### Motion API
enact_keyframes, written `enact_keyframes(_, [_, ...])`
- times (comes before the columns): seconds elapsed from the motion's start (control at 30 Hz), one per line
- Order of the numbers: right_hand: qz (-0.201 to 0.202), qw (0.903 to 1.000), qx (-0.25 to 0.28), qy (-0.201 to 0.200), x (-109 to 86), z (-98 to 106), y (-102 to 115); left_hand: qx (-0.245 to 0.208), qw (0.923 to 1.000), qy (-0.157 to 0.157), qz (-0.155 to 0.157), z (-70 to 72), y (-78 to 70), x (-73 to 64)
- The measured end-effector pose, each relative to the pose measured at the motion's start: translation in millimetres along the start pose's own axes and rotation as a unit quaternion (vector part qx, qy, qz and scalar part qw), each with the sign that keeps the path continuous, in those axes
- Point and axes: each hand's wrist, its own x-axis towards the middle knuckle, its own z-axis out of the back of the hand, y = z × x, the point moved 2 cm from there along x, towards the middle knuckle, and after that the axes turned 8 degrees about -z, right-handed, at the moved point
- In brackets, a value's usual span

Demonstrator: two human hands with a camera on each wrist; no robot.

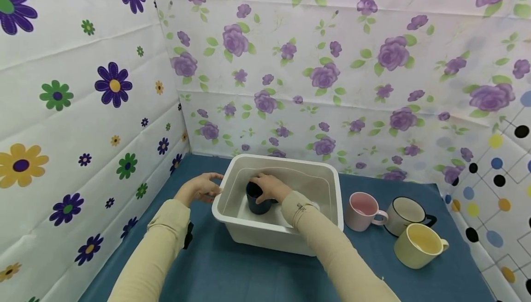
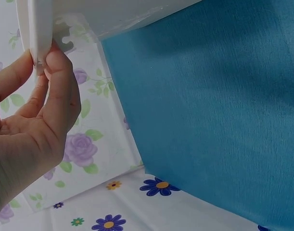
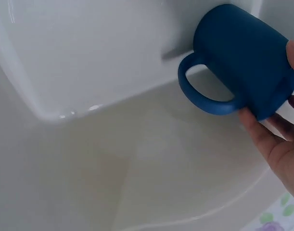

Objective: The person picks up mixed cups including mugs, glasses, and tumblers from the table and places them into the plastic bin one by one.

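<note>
A dark blue mug [image 1: 258,203] stands in the left part of a white plastic basin [image 1: 265,238]. My right hand [image 1: 271,186] reaches down into the basin and grips this mug near its rim. In the right wrist view the mug [image 3: 243,57] shows its loop handle, and the fingertips [image 3: 260,134] lie at its mouth end. At the basin's left side, my left hand [image 1: 201,187] pinches the rim. The left wrist view shows that rim [image 2: 40,33] between the thumb and fingers of the left hand [image 2: 38,110].
Right of the basin stand a pink mug [image 1: 360,216], a white mug [image 1: 400,216] with a black rim and handle, and a yellow mug [image 1: 415,251]. A blue cloth [image 1: 249,274] covers the table. Flower-printed sheets [image 1: 290,85] enclose the back and left.
</note>
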Motion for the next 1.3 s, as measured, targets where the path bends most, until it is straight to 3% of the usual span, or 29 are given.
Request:
enact_keyframes(0.3, [-0.013, 0.9984, -0.04, 0.039, -6.4, 7.7, 5.4, 0.002, 1.0, 0.004, -0.004, -0.3, 2.5, -1.3])
enact_keyframes(0.53, [-0.015, 0.9983, -0.011, 0.055, -13.8, 10.2, 1.8, -0.003, 1.0, 0.003, 0.002, -2.0, 0.4, 0.0])
enact_keyframes(0.83, [-0.009, 0.999, -0.004, 0.043, -22.1, 17.7, 0.5, -0.002, 1.0, 0.003, 0.007, -4.8, -1.7, 2.2])
enact_keyframes(1.3, [0.006, 0.9987, -0.041, 0.031, -29.3, 23.7, 3.6, 0.014, 0.9997, 0.018, 0.001, -1.4, -4.1, 0.9])
